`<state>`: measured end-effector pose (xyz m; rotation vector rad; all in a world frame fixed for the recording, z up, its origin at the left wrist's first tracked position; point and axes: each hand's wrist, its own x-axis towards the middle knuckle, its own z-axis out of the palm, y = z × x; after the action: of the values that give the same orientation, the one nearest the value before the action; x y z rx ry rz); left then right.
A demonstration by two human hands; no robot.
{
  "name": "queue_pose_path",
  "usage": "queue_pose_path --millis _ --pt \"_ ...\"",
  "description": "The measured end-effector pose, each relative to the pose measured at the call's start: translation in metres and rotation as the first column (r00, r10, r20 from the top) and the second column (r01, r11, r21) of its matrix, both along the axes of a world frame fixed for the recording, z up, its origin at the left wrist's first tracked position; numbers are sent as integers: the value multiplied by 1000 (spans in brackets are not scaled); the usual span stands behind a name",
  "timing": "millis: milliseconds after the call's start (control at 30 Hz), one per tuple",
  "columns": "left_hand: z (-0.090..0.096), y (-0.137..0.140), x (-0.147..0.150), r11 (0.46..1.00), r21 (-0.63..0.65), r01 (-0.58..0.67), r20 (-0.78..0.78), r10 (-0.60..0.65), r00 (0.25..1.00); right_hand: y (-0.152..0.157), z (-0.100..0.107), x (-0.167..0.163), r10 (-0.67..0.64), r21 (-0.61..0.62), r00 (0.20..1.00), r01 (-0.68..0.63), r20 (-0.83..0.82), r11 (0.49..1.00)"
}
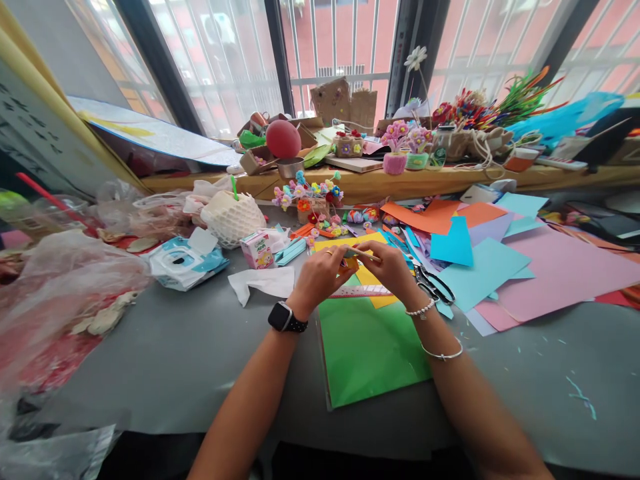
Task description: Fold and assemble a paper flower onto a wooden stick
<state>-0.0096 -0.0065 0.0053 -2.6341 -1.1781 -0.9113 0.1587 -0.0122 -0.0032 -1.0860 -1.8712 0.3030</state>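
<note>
My left hand (320,272) and my right hand (393,268) meet above the table, fingers closed in a pinch. Between the fingertips is a small thin piece of paper (361,254), seen nearly edge-on; its shape is partly hidden by my fingers. Below the hands lie yellow paper (383,301) and a pink-and-white strip (367,291), perhaps a ruler. Nearer to me, a stack of green paper (375,353) lies flat between my forearms. Black-handled scissors (436,285) rest just right of my right hand.
On the right are blue sheets (487,270), pink paper (565,273) and orange paper (425,217). A wipes pack (187,263), a small pink box (257,251) and a white tissue (265,283) lie left. Craft flowers (307,193) stand behind, before a cluttered sill (200,181).
</note>
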Motion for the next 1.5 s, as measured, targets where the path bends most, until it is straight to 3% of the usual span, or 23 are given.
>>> queue_pose_path --millis 100,167,500,1033,1500 --pt "-1 -1 4 982 182 -58 -101 77 992 0 -3 -2 -49 40 999 49 8 998" --pt "-4 -2 7 969 236 -80 -99 106 989 -1 -3 -3 -81 66 997 80 10 995" --pt "-13 -2 15 952 292 -92 -85 121 989 -3 -1 -2 -137 104 990 133 27 986" --pt "-16 0 14 959 276 -65 -45 80 996 -1 -8 -3 -158 170 986 146 57 975" --pt "-18 2 14 891 446 -84 -31 110 993 3 -11 -3 -189 307 975 146 114 940"
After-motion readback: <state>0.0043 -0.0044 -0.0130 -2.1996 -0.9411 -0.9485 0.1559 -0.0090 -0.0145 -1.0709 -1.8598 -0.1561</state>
